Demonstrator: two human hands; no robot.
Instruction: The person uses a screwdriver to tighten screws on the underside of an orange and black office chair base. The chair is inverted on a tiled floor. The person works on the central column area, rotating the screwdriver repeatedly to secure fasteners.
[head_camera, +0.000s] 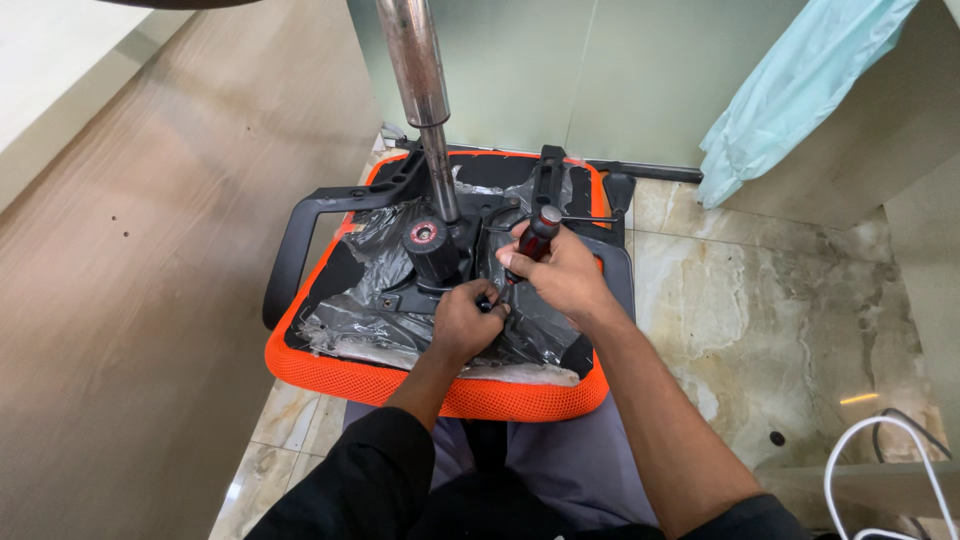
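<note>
Head view looks down on an upturned orange chair seat (330, 372) resting near the person's lap, its underside covered in crumpled black plastic wrap (385, 300) and fitted with a black tilt mechanism (437, 250) from which a metal gas-lift column (415, 70) rises toward the camera. The right hand (565, 275) is curled tight around the red-and-black handle of a screwdriver (537, 235), the shaft angling down and left toward the mechanism plate. The left hand (465, 322) sits just left of it, fingers pinched closed at the driver's tip; whether they grip a screw or only steady the tip cannot be told, since the spot is hidden under the fingers. A black armrest (295, 250) curves along the left of the seat, and another black bracket (548, 180) lies at the far edge. This looks like a fastener being worked at the near side of the mechanism plate; that work calls for keeping the tip seated squarely and turning with steady downward pressure.
</note>
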